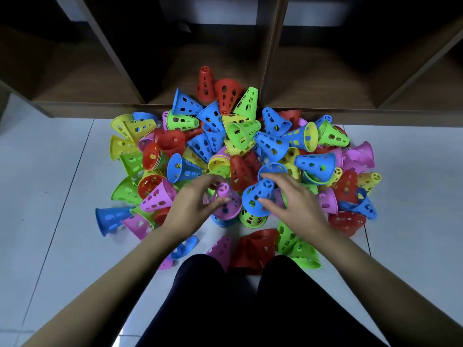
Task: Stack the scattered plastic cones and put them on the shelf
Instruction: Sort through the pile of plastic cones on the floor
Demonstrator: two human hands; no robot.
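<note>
A heap of several perforated plastic cones (235, 149) in blue, green, yellow, red and pink lies on the floor before a dark wooden shelf (271, 78). My left hand (193, 204) grips a pink cone (226, 204) near its narrow top, thumb on the front and fingers behind. My right hand (288, 196) holds a blue cone (258, 199) by its side, thumb and fingers around it. The two cones sit side by side, almost touching, above the near part of the heap. One red cone (206, 83) stands upright inside the middle shelf compartment.
The shelf has open compartments left (82, 78), middle and right (325, 81), separated by slanted dividers. Pale floor tiles (50, 196) stretch on both sides of the heap. My dark-clothed knees (250, 296) are just behind the nearest cones.
</note>
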